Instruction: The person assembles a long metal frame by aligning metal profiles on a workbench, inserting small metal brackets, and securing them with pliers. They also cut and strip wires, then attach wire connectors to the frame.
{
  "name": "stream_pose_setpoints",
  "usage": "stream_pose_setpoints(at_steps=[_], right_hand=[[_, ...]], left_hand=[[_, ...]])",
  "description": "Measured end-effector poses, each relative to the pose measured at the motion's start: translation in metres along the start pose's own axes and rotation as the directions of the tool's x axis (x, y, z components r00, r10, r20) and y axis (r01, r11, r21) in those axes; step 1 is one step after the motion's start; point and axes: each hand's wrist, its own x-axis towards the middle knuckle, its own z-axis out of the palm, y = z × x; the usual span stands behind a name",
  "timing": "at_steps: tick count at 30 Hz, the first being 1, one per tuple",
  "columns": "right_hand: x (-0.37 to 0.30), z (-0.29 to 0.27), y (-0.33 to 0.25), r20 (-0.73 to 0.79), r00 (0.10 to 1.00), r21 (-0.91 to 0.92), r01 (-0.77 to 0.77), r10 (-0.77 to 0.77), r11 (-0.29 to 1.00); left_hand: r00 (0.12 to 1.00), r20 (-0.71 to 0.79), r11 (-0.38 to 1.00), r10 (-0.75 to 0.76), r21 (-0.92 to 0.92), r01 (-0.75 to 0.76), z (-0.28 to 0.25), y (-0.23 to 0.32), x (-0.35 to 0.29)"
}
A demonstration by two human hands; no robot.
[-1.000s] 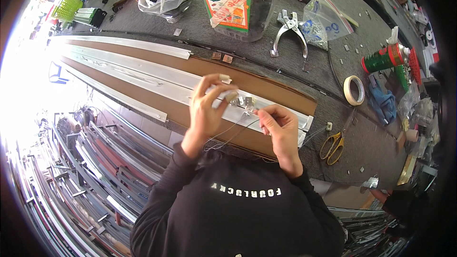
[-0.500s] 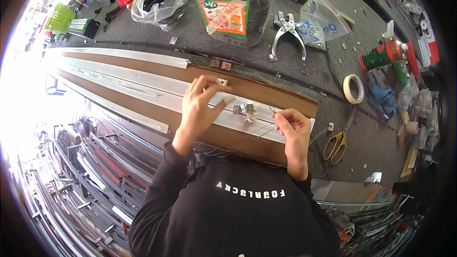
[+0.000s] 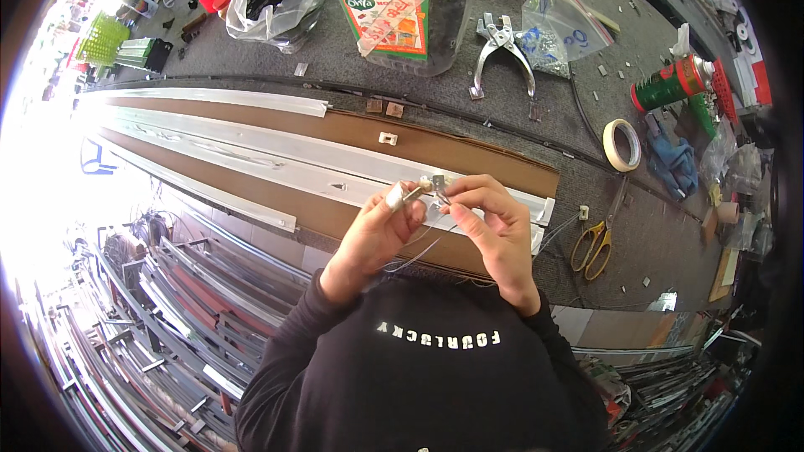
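Over the long white rails [image 3: 293, 176] my two hands meet. My left hand [image 3: 377, 230] is closed, its thumb and fingers pinching a small metallic part [image 3: 412, 194] whose exact kind I cannot make out. My right hand [image 3: 494, 230] is also closed, with its fingertips close beside that part. A thin pale cord [image 3: 419, 258] loops below the hands and leads up toward my right fingertips, which hide its end. A small grey and cream fitting [image 3: 438, 184] shows just beyond the fingertips. Farther off, a small white clip [image 3: 388, 138] lies on the brown cardboard [image 3: 469, 157].
Beyond the rails lie silver pliers [image 3: 502, 54], a zip bag of small parts [image 3: 557, 38] and a big clear jar [image 3: 435, 25]. To the right are a tape roll [image 3: 621, 146], yellow-handled scissors [image 3: 592, 249] and a spray can [image 3: 674, 84]. Metal bars [image 3: 193, 310] fill the lower left.
My left hand has come down and right and now pinches a small part. The right hand has moved left with the cord, so both meet. The white clip is now uncovered.
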Motion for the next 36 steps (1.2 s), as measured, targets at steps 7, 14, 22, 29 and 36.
stream_pose_setpoints(at_steps=[7, 14, 22, 29, 36], right_hand=[[0.003, 0.008, -0.008, 0.036, 0.999, -0.015, 0.037, -0.037, 0.999], [0.001, 0.008, -0.007, 0.003, 1.000, 0.065, -0.010, 0.010, 0.998], [0.003, 0.008, -0.007, 0.000, 0.989, -0.243, 0.147, -0.151, 0.959], [0.003, 0.009, -0.008, 0.014, 0.977, -0.303, 0.206, -0.212, 0.931], [0.003, 0.010, -0.006, -0.003, 0.977, -0.304, 0.204, -0.215, 0.930]], left_hand=[[0.991, -0.033, 0.991, -0.128, 0.019, 0.129, 0.008, -0.012, 0.003], [0.987, -0.096, 0.991, -0.129, 0.004, 0.130, 0.010, -0.011, 0.003], [0.988, -0.111, 0.994, -0.107, 0.020, 0.109, 0.015, -0.009, 0.000], [0.993, -0.096, 0.997, -0.062, 0.049, 0.067, 0.019, -0.008, 0.001], [0.992, -0.107, 0.997, -0.060, 0.045, 0.065, 0.023, -0.007, 0.001]])
